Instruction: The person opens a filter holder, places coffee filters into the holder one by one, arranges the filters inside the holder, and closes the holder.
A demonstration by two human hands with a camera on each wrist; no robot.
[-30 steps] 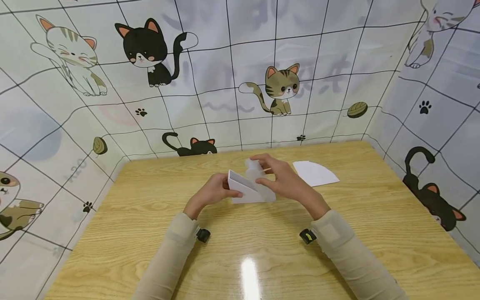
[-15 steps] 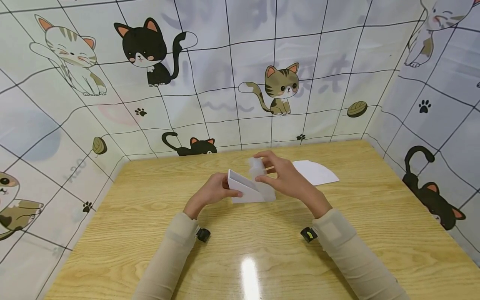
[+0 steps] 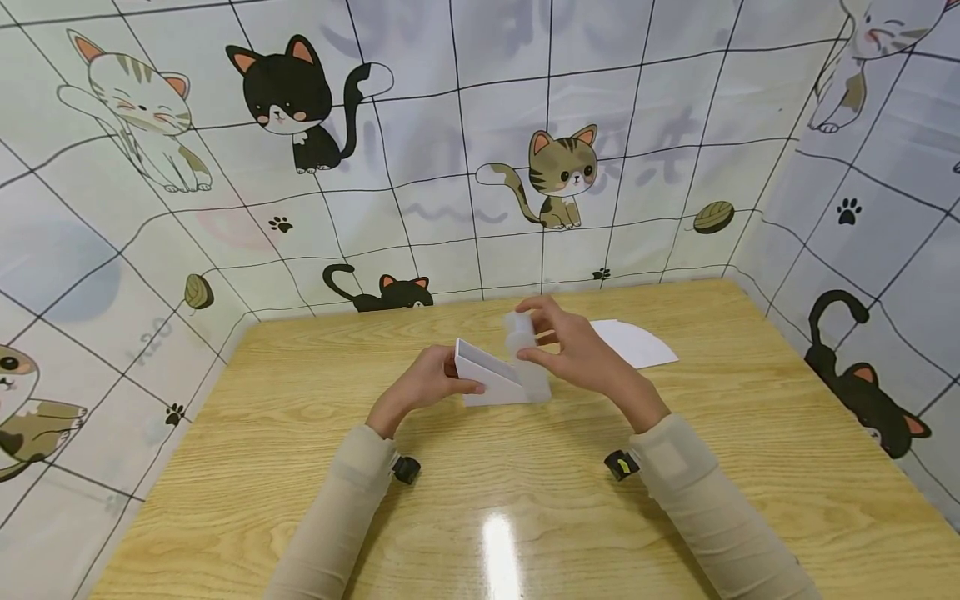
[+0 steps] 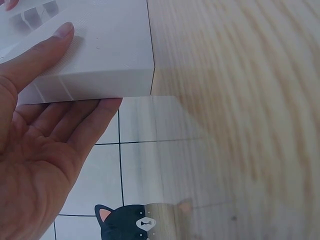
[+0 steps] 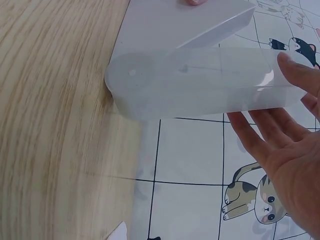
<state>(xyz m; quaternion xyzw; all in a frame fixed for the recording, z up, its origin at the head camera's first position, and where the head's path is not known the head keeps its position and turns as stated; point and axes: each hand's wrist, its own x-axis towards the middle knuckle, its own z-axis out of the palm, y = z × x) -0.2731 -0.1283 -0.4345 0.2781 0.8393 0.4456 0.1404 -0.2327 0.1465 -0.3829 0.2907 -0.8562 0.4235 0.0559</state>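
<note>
A white slant-topped box (image 3: pixel 489 382) stands on the table, its upper side hollow in the head view. My left hand (image 3: pixel 427 379) grips its taller left end, thumb on the near face (image 4: pixel 110 45) and fingers behind. A translucent, frosted plastic case (image 5: pixel 190 82), long and round-ended, stands nearly upright at the box's low right end. Its rounded lower end is down at the tabletop, right against the box. With thumb and fingers, my right hand (image 3: pixel 573 350) pinches the case near its upper end.
Fan-shaped white paper sheets (image 3: pixel 637 343) lie on the wooden table (image 3: pixel 405 525), behind and right of the right hand. A cat-printed cloth wall (image 3: pixel 420 208) closes in the back and both sides.
My right hand has moved slightly right and away, tipping the top of the translucent case rightward, closer to upright. The left hand and the white box have stayed in place.
</note>
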